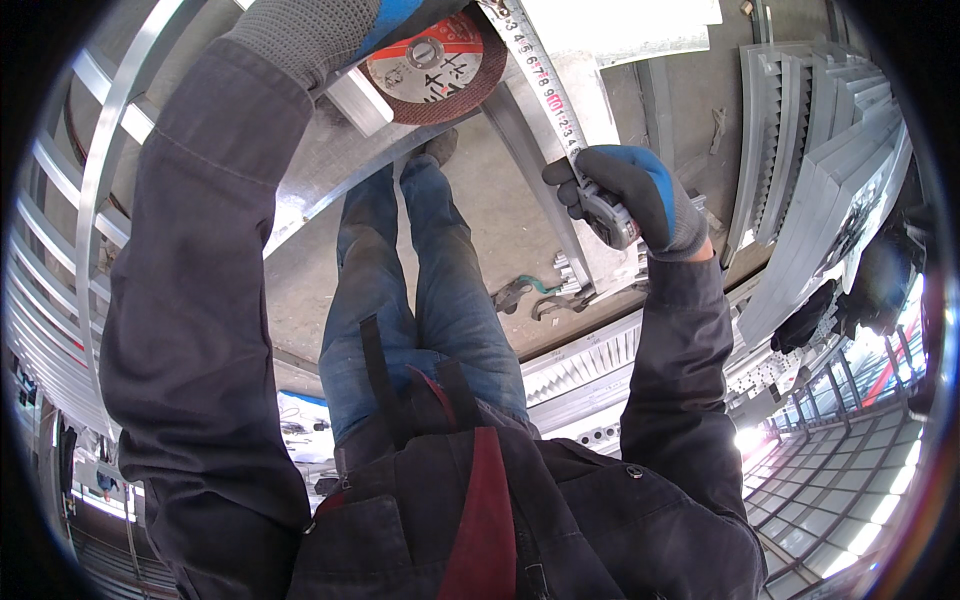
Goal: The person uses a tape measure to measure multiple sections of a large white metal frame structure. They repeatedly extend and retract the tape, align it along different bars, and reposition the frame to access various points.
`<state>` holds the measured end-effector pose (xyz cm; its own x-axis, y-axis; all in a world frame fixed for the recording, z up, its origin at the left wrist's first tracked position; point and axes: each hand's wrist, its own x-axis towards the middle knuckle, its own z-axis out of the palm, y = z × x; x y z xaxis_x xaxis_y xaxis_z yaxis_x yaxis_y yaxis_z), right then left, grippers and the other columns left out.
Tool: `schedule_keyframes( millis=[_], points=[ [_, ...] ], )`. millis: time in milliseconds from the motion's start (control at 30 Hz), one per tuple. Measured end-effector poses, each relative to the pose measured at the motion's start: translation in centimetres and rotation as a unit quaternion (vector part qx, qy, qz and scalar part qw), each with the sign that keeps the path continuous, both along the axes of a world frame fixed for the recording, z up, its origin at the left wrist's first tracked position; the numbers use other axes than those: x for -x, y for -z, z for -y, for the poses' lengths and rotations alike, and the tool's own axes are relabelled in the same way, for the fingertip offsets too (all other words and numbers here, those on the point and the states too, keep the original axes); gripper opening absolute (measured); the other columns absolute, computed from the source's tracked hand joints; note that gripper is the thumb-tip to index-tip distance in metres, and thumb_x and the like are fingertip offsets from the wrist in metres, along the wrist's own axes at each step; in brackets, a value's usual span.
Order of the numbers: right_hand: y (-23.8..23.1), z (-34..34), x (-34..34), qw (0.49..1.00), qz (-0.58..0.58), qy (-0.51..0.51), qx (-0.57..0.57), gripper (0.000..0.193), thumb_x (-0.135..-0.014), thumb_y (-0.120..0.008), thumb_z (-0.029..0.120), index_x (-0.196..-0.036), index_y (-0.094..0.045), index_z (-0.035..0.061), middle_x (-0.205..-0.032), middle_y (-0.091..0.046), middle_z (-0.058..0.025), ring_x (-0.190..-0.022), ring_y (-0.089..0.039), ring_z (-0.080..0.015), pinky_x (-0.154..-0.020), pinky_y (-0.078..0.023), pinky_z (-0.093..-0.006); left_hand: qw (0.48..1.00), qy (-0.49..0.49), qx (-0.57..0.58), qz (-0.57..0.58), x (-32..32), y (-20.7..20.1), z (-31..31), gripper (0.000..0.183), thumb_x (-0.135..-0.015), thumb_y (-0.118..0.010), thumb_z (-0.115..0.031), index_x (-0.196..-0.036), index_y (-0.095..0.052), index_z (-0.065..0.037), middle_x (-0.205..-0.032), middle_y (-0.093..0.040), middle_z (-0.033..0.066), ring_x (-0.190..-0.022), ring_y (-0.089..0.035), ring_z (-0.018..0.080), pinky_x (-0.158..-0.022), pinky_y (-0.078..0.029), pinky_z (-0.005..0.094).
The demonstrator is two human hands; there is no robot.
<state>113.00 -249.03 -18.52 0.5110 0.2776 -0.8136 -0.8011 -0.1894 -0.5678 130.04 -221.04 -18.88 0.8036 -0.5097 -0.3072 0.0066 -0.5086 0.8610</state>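
My right hand (640,190), in a grey and blue work glove, is closed around a tape measure (608,222). Its pale blade (545,88) runs out from the case, up and to the left to the top edge of the view. My left hand (350,28), gloved alike, reaches to the top edge near the blade's far end; its fingers are mostly hidden or cut off there. Just below the left hand lies a round cutting disc (440,88), red and white with a brown rim and dark marks on its face. Beside it a short square metal bar (362,102) sticks out.
On the left stands a metal frame with several rungs (100,180). Long metal profiles (830,180) are stacked at the right. A metal beam (545,175) slants between my legs and right hand. Clamp-like tools (520,290), one with green, lie on the floor.
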Motion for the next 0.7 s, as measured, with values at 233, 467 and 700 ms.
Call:
schedule_keyframes(
  millis=[233, 467, 700],
  points=[
    [-1.4, -0.9, 5.2, 0.98, 0.113, -0.158, -0.031, 0.036, -0.11, -0.054, 0.021, -0.123, -0.072, -0.0074, -0.095, -0.075, -0.0106, -0.082, -0.071, -0.0133, -0.072, -0.062, -0.0272, 0.989, 0.034, -0.043, 0.14, -0.2, -1.4, -0.9, 0.043, -0.099, -0.07, -0.024, -0.138, -0.069, -0.008, -0.121, -0.076, 0.0205, -0.106, -0.075, 0.0301, -0.094, -0.06, 0.039],
    [-8.6, -7.0, 12.3, 1.0, 0.025, 0.008, -0.012, 0.044, -0.113, -0.045, 0.027, -0.131, -0.066, -0.0068, -0.101, -0.073, -0.0102, -0.091, -0.073, -0.0195, -0.079, -0.059, -0.0324, 0.97, -0.191, 0.025, 0.148, 13.4, -6.5, -5.4, 0.028, -0.096, -0.077, -0.015, -0.121, -0.073, -0.004, -0.114, -0.073, 0.0201, -0.104, -0.072, 0.0262, -0.09, -0.058, 0.0387],
    [-14.8, -16.1, 11.7, 0.985, 0.089, 0.079, -0.126, 0.031, -0.11, -0.055, 0.018, -0.129, -0.065, -0.0034, -0.105, -0.069, -0.0056, -0.092, -0.067, -0.0124, -0.081, -0.056, -0.0293, 0.946, -0.278, 0.075, -0.147, 32.6, -13.9, -6.3, 0.05, -0.105, -0.067, -0.021, -0.149, -0.05, -0.005, -0.131, -0.066, 0.0163, -0.122, -0.064, 0.0262, -0.1, -0.053, 0.0342]
  ],
)
